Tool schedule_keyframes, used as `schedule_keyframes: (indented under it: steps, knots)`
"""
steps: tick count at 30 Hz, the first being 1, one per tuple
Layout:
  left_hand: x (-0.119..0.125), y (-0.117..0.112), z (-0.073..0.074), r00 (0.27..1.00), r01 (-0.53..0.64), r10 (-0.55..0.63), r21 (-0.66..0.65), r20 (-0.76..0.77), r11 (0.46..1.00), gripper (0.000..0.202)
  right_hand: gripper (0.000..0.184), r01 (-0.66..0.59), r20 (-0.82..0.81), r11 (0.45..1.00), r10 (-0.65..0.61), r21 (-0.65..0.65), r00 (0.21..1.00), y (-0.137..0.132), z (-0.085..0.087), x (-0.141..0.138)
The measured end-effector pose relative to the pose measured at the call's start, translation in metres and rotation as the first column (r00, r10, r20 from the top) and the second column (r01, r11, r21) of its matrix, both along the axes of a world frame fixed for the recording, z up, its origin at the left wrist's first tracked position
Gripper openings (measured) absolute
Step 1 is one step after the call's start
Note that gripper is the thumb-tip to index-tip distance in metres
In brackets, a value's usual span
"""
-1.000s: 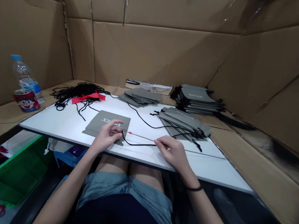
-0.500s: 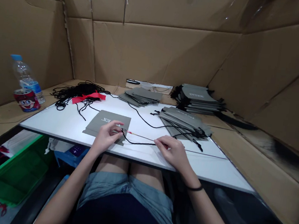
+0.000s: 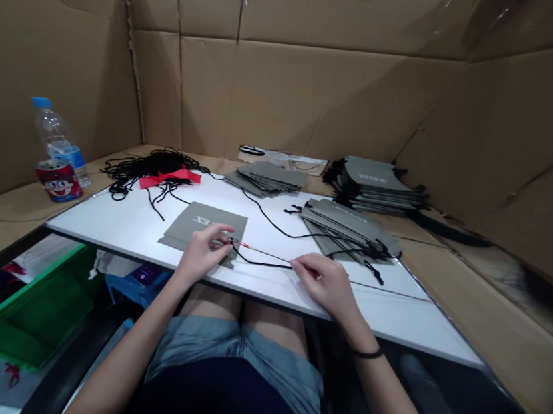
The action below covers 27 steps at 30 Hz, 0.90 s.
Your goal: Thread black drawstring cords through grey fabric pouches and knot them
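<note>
Over the near corner of a flat grey printed pouch [image 3: 183,226], my left hand [image 3: 204,252] pinches a black cord [image 3: 264,264] between thumb and fingertips. That cord sags across to my right hand [image 3: 320,281], which is closed on it and on a long thin dark rod [image 3: 387,290]. The rod runs from near my left fingertips, under my right fingers and out to the right. It has a red part near its left end. Exactly how cord and rod meet at my left fingertips is too small to tell.
Grey pouches lie in a fanned pile [image 3: 349,226], a back pile [image 3: 267,176] and a tall stack [image 3: 368,178]. A bundle of black cords [image 3: 155,165] with a red strip [image 3: 172,178] is at left, beside a can [image 3: 59,182] and bottle [image 3: 57,130]. Cardboard walls [image 3: 319,105] surround the table.
The whole view has shifted slightly, so things appear a little further right. Both hands keep their hold on the cord and the rod, with hardly any movement between them.
</note>
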<state>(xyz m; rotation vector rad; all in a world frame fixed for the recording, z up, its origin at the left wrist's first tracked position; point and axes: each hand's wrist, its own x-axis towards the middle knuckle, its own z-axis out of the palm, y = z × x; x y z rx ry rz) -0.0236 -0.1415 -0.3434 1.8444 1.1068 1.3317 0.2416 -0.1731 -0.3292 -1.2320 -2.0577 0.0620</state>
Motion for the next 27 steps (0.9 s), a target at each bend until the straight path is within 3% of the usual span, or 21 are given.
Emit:
schedule_keyframes:
  steps: [9, 17, 27]
  knots:
    - [0.0009, 0.0006, -0.0021, 0.998, -0.004, 0.008, 0.054, -0.059, 0.999, 0.025, 0.029, 0.013, 0.021, 1.0, -0.013, -0.01, 1.0, 0.0003, 0.0003, 0.0001]
    - [0.0018, -0.0014, -0.0006, 0.999, -0.051, 0.051, 0.062, 0.012, 0.997, 0.023, 0.032, 0.02, 0.026, 1.0, -0.02, -0.006, 0.999, -0.0002, 0.0007, 0.0008]
    - [0.0024, -0.0027, 0.0002, 0.999, -0.05, 0.051, 0.051, -0.01, 0.997, 0.027, 0.028, 0.02, 0.026, 1.0, -0.02, -0.017, 0.999, 0.0003, 0.0004, 0.0006]
